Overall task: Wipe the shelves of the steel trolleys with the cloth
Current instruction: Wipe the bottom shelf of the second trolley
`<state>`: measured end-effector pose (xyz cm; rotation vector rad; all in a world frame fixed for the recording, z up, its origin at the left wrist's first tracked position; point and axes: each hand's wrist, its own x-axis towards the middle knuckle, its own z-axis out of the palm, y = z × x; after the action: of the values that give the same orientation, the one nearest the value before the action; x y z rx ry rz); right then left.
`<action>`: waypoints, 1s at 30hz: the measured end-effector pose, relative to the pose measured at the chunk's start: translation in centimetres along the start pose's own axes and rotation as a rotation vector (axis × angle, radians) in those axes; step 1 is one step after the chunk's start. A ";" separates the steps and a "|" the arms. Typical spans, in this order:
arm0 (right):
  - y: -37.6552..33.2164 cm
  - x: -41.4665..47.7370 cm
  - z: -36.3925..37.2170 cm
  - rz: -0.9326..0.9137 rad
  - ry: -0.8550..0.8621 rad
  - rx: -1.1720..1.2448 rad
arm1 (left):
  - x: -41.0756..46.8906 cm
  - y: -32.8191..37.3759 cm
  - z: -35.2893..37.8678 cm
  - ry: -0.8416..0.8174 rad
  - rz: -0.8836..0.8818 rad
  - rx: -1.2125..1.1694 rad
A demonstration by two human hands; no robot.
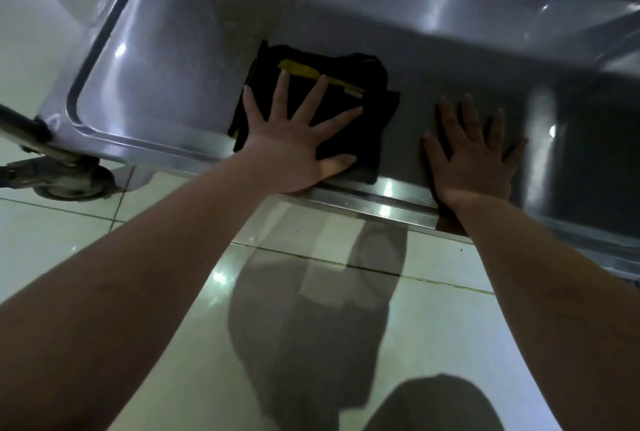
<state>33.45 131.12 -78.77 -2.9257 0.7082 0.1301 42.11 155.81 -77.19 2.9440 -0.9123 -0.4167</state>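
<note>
A folded black cloth with yellow stripes lies on the low steel trolley shelf, close to its near edge. My left hand presses flat on the cloth with the fingers spread wide, its heel at the shelf's raised rim. My right hand rests flat on the bare steel to the right of the cloth, fingers apart, holding nothing. A gap of bare shelf separates it from the cloth.
The shelf's raised rim runs along the near edge. A caster wheel and a frame tube sit at the left corner. Glossy pale floor tiles lie below, and my knee shows at the bottom.
</note>
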 end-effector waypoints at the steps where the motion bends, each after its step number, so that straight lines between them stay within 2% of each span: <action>1: -0.1 -0.1 0.0 0.004 -0.002 -0.005 | -1.4 -0.3 0.4 0.022 0.004 -0.003; 6: -1.9 0.0 -0.6 0.096 -0.066 0.004 | -2.2 -0.2 0.7 0.080 -0.021 0.042; 10: -6.6 0.2 -0.3 -0.066 -0.067 -0.009 | -2.2 0.0 0.8 0.104 -0.029 0.008; 15: -6.9 0.0 0.7 -0.086 -0.009 -0.061 | -2.1 -0.2 1.3 0.125 -0.034 -0.023; 21: -7.3 0.0 0.7 -0.101 -0.054 -0.095 | 4.9 -3.4 -1.0 0.101 -0.069 -0.045; 25: -7.4 0.3 0.5 -0.102 -0.041 -0.094 | 11.1 -4.4 -3.9 0.029 -0.110 -0.064; 30: -7.1 0.4 0.4 -0.081 -0.058 -0.101 | 10.0 -4.0 -4.4 -0.002 -0.070 -0.017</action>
<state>37.01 137.25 -78.48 -3.0273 0.5901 0.2478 53.39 153.29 -75.87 2.9680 -0.8035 -0.4281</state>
